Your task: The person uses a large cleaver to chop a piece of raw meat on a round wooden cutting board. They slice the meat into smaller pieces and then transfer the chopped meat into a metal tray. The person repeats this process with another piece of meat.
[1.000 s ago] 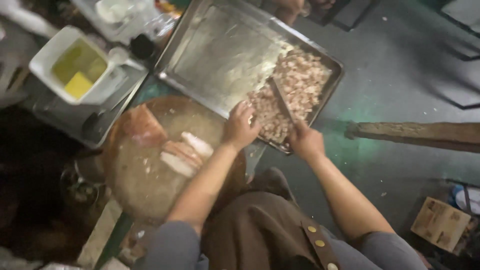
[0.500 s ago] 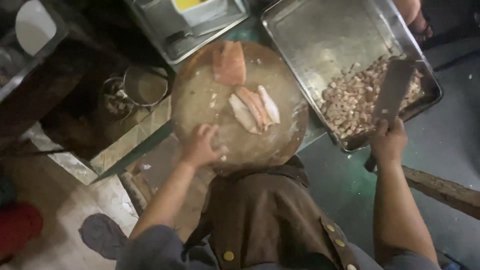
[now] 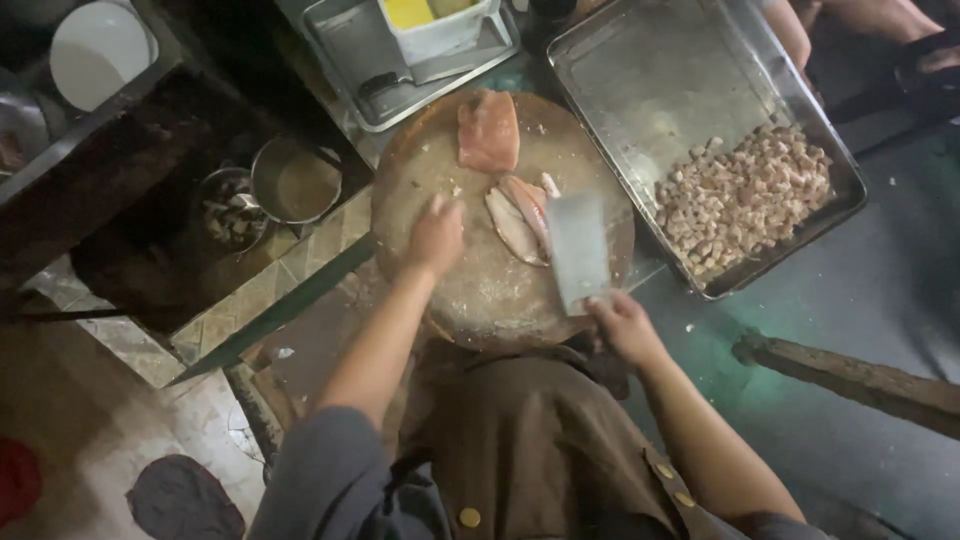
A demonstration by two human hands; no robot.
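Two hands work over the round chopping board (image 3: 480, 290). My left hand (image 3: 437, 235) lies flat on its wood, fingers together, just beside the pale fish strips (image 3: 520, 215). My right hand (image 3: 622, 322) has its fingers clamped on the cleaver (image 3: 578, 248), blade partly covering the strips. Diced meat (image 3: 745, 195) fills a corner of the metal tray (image 3: 650, 80).

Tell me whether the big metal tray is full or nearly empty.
Partly filled: the metal tray holds diced meat heaped only at its near-right end; the rest is bare.
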